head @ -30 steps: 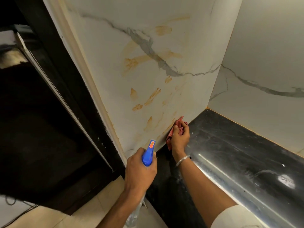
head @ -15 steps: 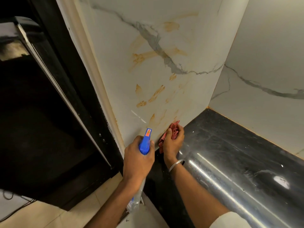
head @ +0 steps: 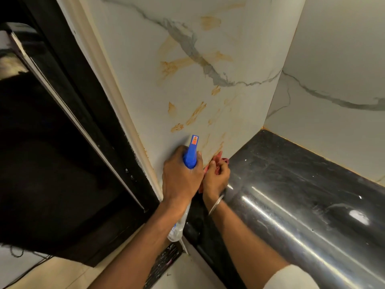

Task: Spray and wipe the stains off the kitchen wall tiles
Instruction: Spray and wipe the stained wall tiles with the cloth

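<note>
The white marble-look wall tile [head: 129, 65] carries several orange-brown stains [head: 195, 115] from top to bottom. My left hand [head: 181, 178] grips a spray bottle [head: 191, 153] with a blue head, its nozzle aimed up at the lower part of the tile; the clear bottle body hangs below my wrist. My right hand [head: 216, 176] presses a red cloth [head: 218, 161] against the foot of the tile where it meets the black countertop [head: 291, 184]. Most of the cloth is hidden under my fingers.
The tiled side wall [head: 333, 59] forms a corner at the right. A cream trim strip [head: 108, 80] and a dark black panel [head: 52, 142] border the tile on the left. Light floor tiles [head: 52, 272] and a thin cable lie below.
My left hand has brought the spray bottle up and closer to the wall. My right hand has slid the red cloth down and left along the foot of the tile.
</note>
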